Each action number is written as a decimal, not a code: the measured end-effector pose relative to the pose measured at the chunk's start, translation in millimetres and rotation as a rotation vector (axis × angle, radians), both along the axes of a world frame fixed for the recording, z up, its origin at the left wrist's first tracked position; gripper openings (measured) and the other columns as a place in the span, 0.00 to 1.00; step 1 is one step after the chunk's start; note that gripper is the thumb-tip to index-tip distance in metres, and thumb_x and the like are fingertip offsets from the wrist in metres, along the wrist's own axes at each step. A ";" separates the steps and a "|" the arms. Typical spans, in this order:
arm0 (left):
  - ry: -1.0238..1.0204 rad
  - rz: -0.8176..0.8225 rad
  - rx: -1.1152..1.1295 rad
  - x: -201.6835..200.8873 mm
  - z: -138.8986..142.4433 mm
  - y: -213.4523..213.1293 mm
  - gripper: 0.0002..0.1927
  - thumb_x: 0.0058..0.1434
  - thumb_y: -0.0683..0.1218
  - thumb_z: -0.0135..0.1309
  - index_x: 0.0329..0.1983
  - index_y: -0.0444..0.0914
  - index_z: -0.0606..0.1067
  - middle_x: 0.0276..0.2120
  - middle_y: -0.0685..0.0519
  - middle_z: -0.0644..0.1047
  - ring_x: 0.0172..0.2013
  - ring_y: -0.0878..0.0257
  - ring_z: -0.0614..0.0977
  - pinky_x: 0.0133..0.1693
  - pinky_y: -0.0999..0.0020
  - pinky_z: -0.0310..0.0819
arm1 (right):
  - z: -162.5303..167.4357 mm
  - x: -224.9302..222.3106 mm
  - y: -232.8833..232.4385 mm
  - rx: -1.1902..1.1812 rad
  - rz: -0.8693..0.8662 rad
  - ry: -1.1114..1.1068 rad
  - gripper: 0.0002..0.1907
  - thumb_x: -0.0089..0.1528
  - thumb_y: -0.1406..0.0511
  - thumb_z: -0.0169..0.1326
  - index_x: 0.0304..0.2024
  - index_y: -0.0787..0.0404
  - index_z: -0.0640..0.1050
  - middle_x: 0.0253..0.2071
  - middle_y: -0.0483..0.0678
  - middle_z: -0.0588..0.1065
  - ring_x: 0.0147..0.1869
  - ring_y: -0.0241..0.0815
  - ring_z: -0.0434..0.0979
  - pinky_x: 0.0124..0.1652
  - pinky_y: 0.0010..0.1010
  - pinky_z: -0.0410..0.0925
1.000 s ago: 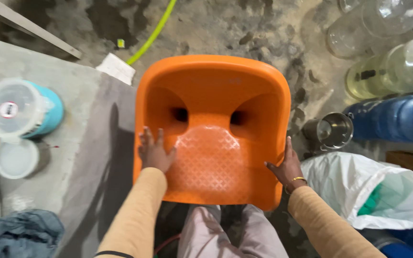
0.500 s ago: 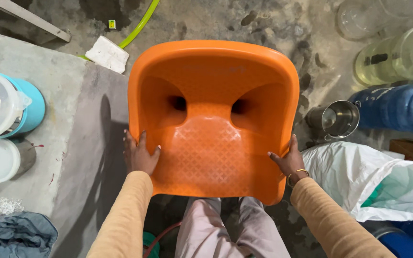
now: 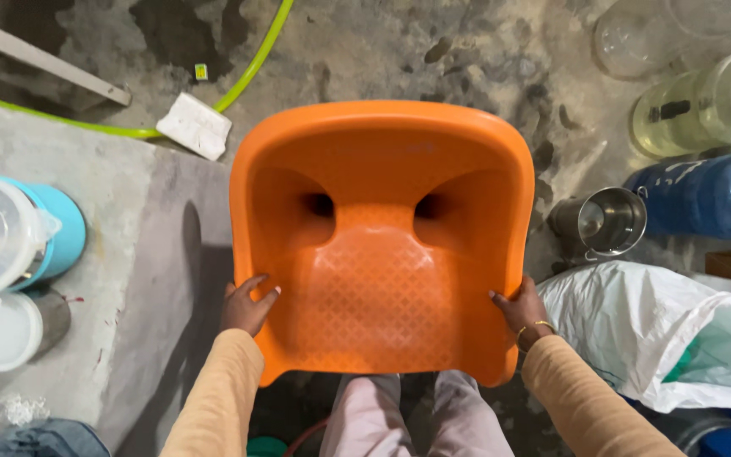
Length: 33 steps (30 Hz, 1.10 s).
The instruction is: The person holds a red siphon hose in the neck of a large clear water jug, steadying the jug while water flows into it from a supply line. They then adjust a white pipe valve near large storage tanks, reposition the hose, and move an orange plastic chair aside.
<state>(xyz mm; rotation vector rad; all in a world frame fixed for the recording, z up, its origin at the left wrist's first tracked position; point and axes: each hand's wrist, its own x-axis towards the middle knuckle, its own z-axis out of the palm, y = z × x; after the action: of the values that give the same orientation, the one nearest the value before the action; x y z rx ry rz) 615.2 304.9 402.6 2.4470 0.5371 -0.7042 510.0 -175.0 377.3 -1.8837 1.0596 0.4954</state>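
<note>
Moved nearer since earlier frame: orange moulded plastic chair (image 3: 382,245) (2 armholes); left hand (image 3: 247,306), right hand (image 3: 522,311) fingers clasp seat edges.

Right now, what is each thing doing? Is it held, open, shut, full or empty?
Orange plastic chair: held by both side edges, seat facing the camera.
Left hand: gripping the chair's left edge.
Right hand: gripping the chair's right edge.
Shiny steel cup: lying tipped, mouth open, looks empty.
Blue round tub with a clear lid: lid on.
White plastic sack: crumpled on the ground.
Green hose: lying on the ground.
</note>
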 end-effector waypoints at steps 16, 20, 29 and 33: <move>0.103 -0.145 0.023 27.9 44.1 -21.7 0.41 0.48 0.67 0.62 0.67 0.54 0.73 0.58 0.40 0.75 0.61 0.47 0.75 0.62 0.55 0.68 | 58.7 25.0 -30.5 -0.078 -0.066 -0.005 0.30 0.60 0.65 0.64 0.63 0.63 0.70 0.48 0.57 0.81 0.49 0.49 0.82 0.48 0.39 0.74; -0.043 -0.139 -0.133 70.1 68.8 -41.0 0.41 0.49 0.66 0.63 0.65 0.47 0.75 0.59 0.41 0.78 0.60 0.49 0.79 0.61 0.59 0.70 | 96.8 60.5 -55.7 0.007 -0.093 -0.209 0.30 0.58 0.67 0.64 0.62 0.64 0.72 0.47 0.57 0.82 0.45 0.49 0.84 0.44 0.39 0.76; -0.174 -0.152 -0.252 162.8 132.1 -107.5 0.42 0.50 0.63 0.64 0.65 0.38 0.74 0.59 0.40 0.78 0.60 0.49 0.79 0.60 0.59 0.70 | 185.2 125.9 -118.4 0.025 -0.144 -0.397 0.45 0.50 0.74 0.66 0.69 0.55 0.65 0.52 0.56 0.80 0.52 0.48 0.83 0.47 0.38 0.77; -0.172 -0.172 -0.185 213.2 154.1 -152.5 0.45 0.47 0.65 0.65 0.66 0.39 0.75 0.59 0.40 0.78 0.59 0.47 0.80 0.59 0.58 0.71 | 206.7 154.7 -156.1 -0.116 0.020 -0.585 0.50 0.45 0.74 0.71 0.67 0.52 0.63 0.62 0.54 0.72 0.62 0.48 0.74 0.55 0.35 0.71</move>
<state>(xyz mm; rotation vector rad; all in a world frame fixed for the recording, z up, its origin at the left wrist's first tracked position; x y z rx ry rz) 828.4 152.3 556.7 2.3687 0.1872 -0.5756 664.7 -331.1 584.1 -1.9659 0.6860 -0.1159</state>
